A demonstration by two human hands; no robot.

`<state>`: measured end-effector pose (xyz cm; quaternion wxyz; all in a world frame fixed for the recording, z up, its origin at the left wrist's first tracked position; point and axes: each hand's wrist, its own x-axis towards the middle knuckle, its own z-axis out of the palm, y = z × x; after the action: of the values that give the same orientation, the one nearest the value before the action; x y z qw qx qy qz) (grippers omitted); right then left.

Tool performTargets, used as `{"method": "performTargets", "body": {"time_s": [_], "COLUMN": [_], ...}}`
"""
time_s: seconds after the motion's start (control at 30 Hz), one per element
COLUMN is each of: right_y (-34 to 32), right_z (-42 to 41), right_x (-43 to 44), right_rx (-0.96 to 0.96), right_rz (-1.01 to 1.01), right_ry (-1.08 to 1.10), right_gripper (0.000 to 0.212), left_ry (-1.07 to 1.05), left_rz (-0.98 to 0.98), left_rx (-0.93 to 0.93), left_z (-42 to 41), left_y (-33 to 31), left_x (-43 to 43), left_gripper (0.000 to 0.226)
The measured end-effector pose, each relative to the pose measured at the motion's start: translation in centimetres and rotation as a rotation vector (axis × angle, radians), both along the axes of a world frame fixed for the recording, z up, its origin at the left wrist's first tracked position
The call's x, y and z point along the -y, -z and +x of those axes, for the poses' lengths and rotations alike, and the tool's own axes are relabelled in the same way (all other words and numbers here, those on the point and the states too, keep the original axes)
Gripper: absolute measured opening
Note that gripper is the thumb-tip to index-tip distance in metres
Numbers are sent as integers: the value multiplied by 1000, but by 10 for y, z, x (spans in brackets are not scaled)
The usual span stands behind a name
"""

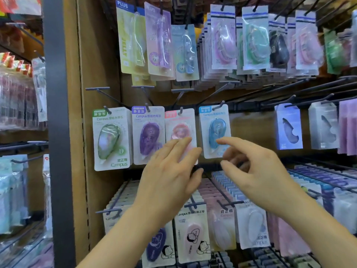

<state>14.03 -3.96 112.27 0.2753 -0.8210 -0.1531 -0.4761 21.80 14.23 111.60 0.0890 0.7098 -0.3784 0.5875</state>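
The pink pack (180, 128) is a white card with a pink label and pink tape case; the blue pack (214, 130) has a blue label and case. The purple pack (147, 135) and green pack (112, 139) match, on a tan board (100, 55) with dark grey hooks (108, 95)

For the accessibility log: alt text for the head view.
Two bare hands reach at blister-carded correction tapes hanging on shop pegs: the left hand spreads straight fingers over the pink-labelled pack, the right hand hovers at the blue-labelled pack beside it.
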Motion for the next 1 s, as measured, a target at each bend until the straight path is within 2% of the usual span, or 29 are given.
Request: {"method": "performTargets", "body": {"time_s": [0.1,0.2,0.33,0.43,0.73,0.8,0.9,1.0], "right_y": [18,46,107,173,470,545,653,732], "right_z": [-30,-62,-100,-120,-168,-186,-215,-233], "right_x": [15,34,73,113,204,208,206,194], "right_rx": [-63,-161,-491,-739,-1351,-1435,-1565,-1606], "right_rz": [29,47,-4,28,254,346,462,557], "right_ry": [-114,-183,-202,-173,-10,13,123,243], "right_gripper": [33,22,27,24,25,24,40,29], "left_ry": [112,248,352,364,177,149,66,-24], "left_rz": [-1,37,181,300,381,383,403,413], "left_rx": [60,8,-238,-524,-1333,-1472,-1667,-1815], "left_z": [-25,-57,-93,-113,-168,-181,-197,-205], "left_y": [31,70,142,213,471,528,611,698], "left_x": [10,25,51,71,111,115,118,121], "left_gripper": [20,19,19,22,25,29,35,39]}}
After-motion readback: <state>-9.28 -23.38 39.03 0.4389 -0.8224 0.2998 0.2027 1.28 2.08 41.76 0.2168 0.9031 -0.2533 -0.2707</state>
